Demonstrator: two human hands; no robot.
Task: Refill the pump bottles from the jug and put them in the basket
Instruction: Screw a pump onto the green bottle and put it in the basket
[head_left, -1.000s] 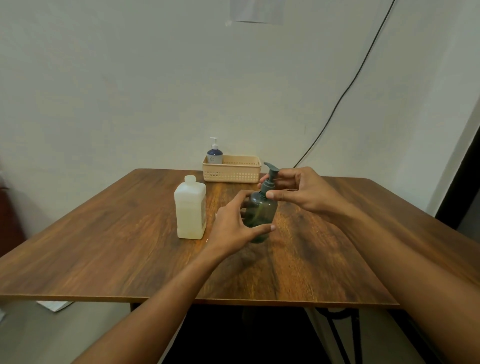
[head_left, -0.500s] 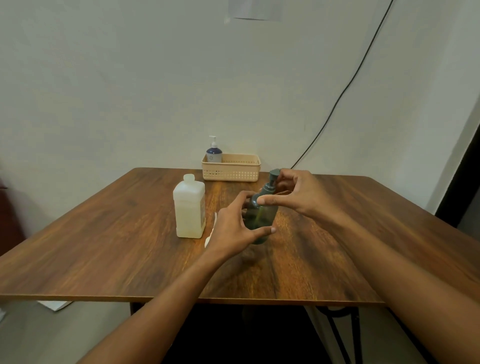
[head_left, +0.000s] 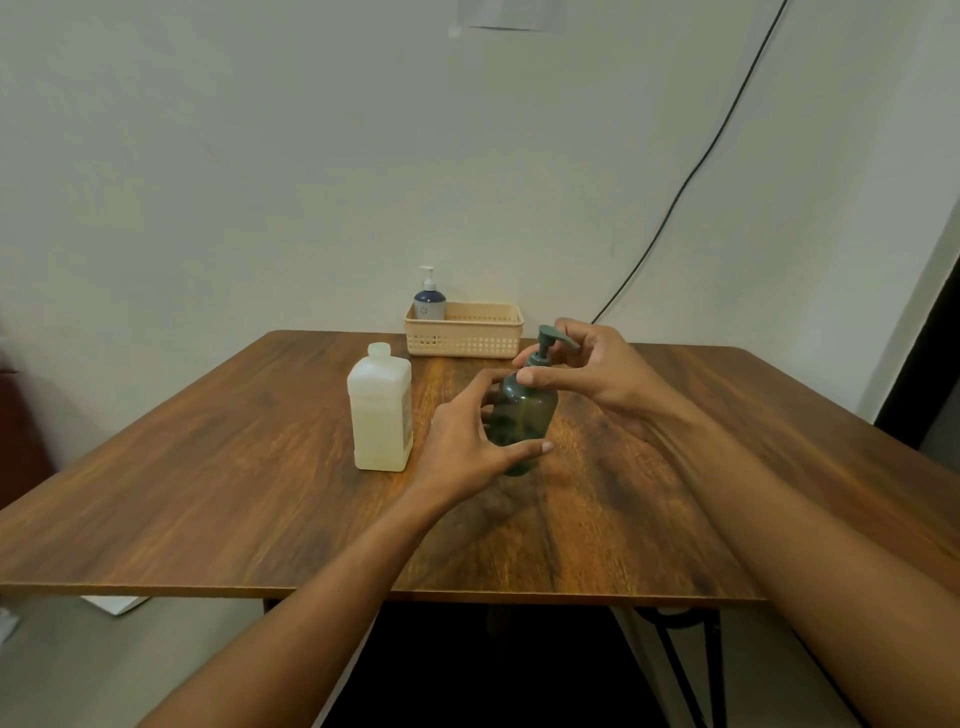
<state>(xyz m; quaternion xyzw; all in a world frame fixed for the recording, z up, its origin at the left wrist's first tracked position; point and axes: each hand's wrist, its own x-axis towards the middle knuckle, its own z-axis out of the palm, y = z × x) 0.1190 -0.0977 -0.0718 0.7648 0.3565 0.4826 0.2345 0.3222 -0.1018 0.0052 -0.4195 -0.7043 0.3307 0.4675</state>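
Note:
A dark green pump bottle (head_left: 524, 413) stands upright on the wooden table (head_left: 218, 483), near its middle. My left hand (head_left: 470, 441) wraps around the bottle's body from the left. My right hand (head_left: 587, 371) pinches the pump collar at the bottle's neck, with the green pump head (head_left: 551, 340) sticking up between its fingers. A white, translucent jug (head_left: 382, 410) stands just left of the bottle, its mouth uncapped. At the table's far edge sits a beige perforated basket (head_left: 465, 338) with a blue pump bottle (head_left: 429, 301) standing in its left end.
A black cable (head_left: 691, 176) runs down the wall behind the basket. A dark doorway (head_left: 930, 353) is at the right. A white object (head_left: 117, 604) lies on the floor under the table's near left edge.
The pump head has turned under my right hand's fingers; its spout points right now. The bottle and my left hand have stayed in place.

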